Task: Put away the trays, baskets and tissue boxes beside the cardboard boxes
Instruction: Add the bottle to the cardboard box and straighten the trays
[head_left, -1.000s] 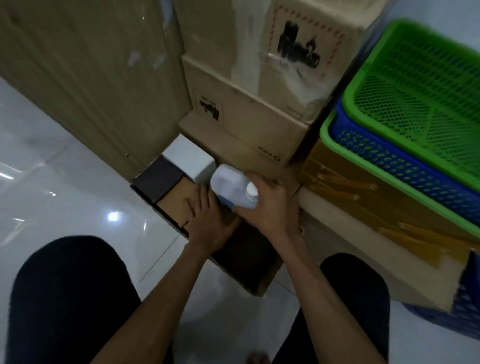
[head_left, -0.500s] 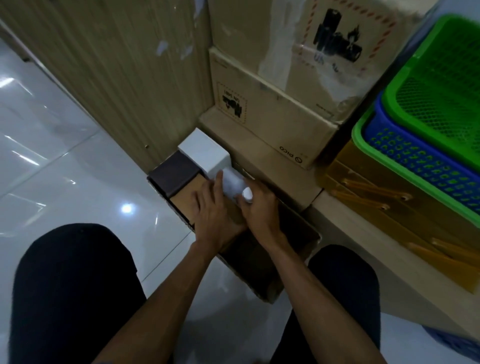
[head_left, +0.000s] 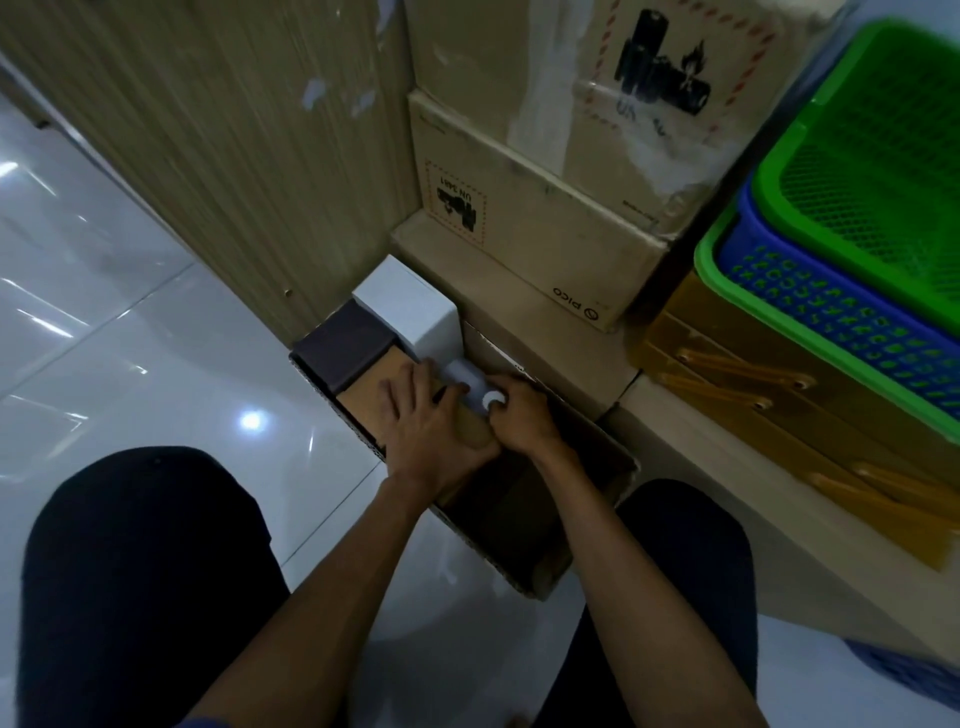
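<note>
A low open cardboard box lies on the floor in front of stacked cardboard boxes. A white plastic bottle with a white cap lies inside it, next to a white box. My right hand grips the bottle at its cap end. My left hand rests flat on a brown item in the box, its fingertips touching the bottle. To the right, nested green and blue mesh baskets sit on yellow trays.
A wood-grain panel stands at the left behind the box. A dark box fills the open box's far left end. My knees flank the box on the glossy white tiled floor. A beige ledge carries the trays.
My right hand has lowered the white bottle from above the open box down into it, beside the white box. My left hand has stayed flat inside the box.
</note>
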